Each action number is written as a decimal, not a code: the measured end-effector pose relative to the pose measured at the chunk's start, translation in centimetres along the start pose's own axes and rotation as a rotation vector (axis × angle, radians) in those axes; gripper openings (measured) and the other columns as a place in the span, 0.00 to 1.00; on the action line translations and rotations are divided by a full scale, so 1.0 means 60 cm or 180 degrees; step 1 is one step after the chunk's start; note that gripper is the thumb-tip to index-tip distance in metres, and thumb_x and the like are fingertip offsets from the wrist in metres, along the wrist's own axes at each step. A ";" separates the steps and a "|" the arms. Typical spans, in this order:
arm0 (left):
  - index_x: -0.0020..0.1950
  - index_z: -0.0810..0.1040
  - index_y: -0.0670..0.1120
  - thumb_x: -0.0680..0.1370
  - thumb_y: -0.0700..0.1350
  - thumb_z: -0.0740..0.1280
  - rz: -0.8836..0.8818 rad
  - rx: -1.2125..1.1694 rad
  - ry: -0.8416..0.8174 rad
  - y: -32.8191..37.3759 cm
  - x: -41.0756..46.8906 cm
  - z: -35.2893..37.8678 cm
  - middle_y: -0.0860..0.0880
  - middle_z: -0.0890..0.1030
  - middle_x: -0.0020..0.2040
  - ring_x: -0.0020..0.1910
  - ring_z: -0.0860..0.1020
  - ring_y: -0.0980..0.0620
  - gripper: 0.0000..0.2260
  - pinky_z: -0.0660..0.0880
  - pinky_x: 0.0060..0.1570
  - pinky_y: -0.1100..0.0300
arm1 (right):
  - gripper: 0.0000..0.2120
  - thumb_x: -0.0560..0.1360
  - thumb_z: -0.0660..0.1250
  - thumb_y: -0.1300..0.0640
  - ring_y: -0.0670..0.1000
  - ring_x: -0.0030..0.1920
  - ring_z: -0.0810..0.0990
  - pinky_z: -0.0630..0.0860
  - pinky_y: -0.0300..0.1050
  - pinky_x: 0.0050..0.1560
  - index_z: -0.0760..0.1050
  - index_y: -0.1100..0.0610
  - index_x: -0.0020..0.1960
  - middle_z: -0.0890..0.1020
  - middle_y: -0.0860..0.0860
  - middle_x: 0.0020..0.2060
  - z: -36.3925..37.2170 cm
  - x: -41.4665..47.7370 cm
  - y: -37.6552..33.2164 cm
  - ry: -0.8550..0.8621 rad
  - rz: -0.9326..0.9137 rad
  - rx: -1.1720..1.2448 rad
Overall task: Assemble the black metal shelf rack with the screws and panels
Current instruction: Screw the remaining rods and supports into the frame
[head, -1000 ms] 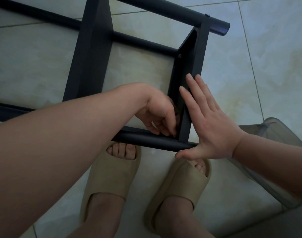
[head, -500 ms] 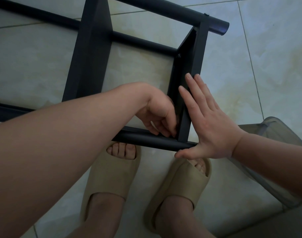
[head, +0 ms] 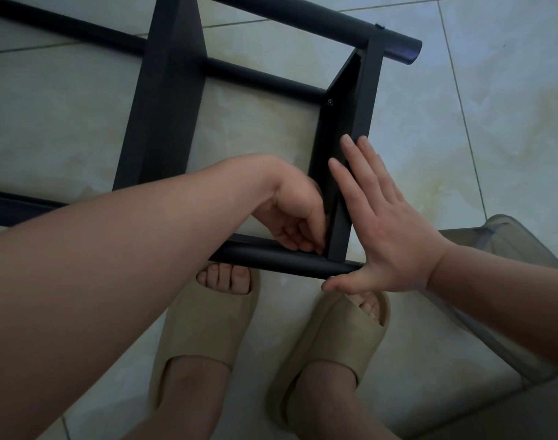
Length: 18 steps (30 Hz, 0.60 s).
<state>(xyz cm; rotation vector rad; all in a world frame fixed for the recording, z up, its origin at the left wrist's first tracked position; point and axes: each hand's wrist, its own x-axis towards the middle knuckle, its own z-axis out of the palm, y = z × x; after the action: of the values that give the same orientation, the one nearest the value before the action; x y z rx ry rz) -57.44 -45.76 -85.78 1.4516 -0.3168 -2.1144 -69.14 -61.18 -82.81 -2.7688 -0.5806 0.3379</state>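
The black metal rack (head: pixel 171 100) lies on the glossy tiled floor (head: pixel 480 128). Your right hand (head: pixel 388 239) is flat, fingers straight, pressed on the outer face of the flat end panel (head: pixel 363 100), thumb against the smooth round tube (head: pixel 265 256). Your left hand (head: pixel 295 214) curls its grip into the inner corner where panel meets tube; whether it pinches anything is hidden.

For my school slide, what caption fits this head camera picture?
Right hand presses flat on the black end panel while the left hand curls fingers into its near inside corner.
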 end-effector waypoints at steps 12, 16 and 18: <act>0.54 0.80 0.43 0.79 0.40 0.67 -0.0132 0.0172 0.0079 0.003 0.000 -0.001 0.49 0.82 0.40 0.37 0.76 0.55 0.05 0.73 0.43 0.62 | 0.63 0.68 0.59 0.19 0.63 0.82 0.39 0.49 0.67 0.79 0.46 0.64 0.82 0.44 0.62 0.82 -0.001 0.000 -0.001 0.0002 0.0012 0.0002; 0.51 0.79 0.42 0.78 0.35 0.66 -0.0068 0.0066 0.0072 0.003 0.003 0.003 0.48 0.80 0.40 0.37 0.76 0.54 0.04 0.72 0.41 0.63 | 0.63 0.68 0.59 0.19 0.63 0.82 0.39 0.49 0.67 0.79 0.46 0.65 0.82 0.45 0.63 0.81 -0.001 0.000 -0.001 -0.0016 0.0014 -0.0012; 0.52 0.79 0.41 0.78 0.34 0.65 -0.0008 0.0032 0.0035 0.002 0.002 0.003 0.47 0.80 0.40 0.37 0.76 0.54 0.06 0.72 0.42 0.62 | 0.63 0.68 0.58 0.19 0.64 0.81 0.39 0.49 0.67 0.79 0.46 0.65 0.82 0.45 0.64 0.81 -0.001 0.000 0.000 -0.0018 0.0012 -0.0016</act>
<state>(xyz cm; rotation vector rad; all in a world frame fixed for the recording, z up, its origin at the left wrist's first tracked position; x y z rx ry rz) -57.59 -45.92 -85.75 1.4697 -0.3219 -2.1090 -69.13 -61.18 -82.72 -2.7751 -0.5783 0.3457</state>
